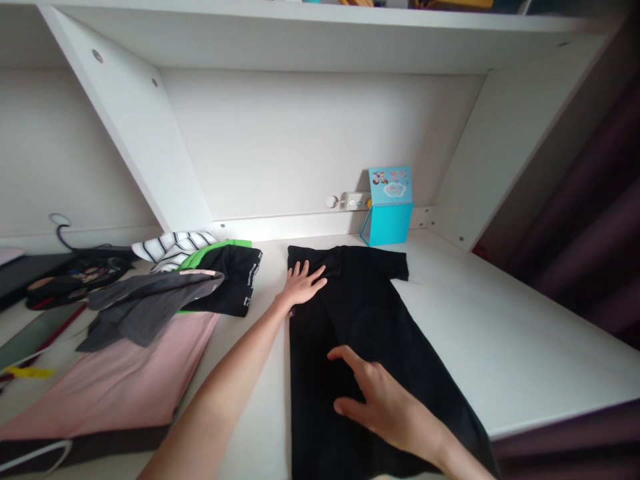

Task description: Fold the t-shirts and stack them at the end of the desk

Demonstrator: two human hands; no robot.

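Far left of the white desk [500, 333]: dark clutter, then a heap of clothes [190, 280], striped, green, grey and black pieces, lying on a pink garment [120, 380]. Left hand [301, 283] reaches far forward, arm near straight, palm down, fingers spread flat on the upper left corner of the black T-shirt [370, 333], by the shoulder edge. Not gripping; pressing flat. Right hand [385, 400] is nearer the body, palm down, fingers loosely splayed and pointing left across the shirt's middle, resting on or just over the cloth; contact unclear. Hands well apart. Shirt lies flat at desk centre, folded narrow, long axis running away from the person, collar end toward the back wall, one short sleeve sticking out to the right. Behind it, against the wall, stands a blue spiral notebook [390, 207].
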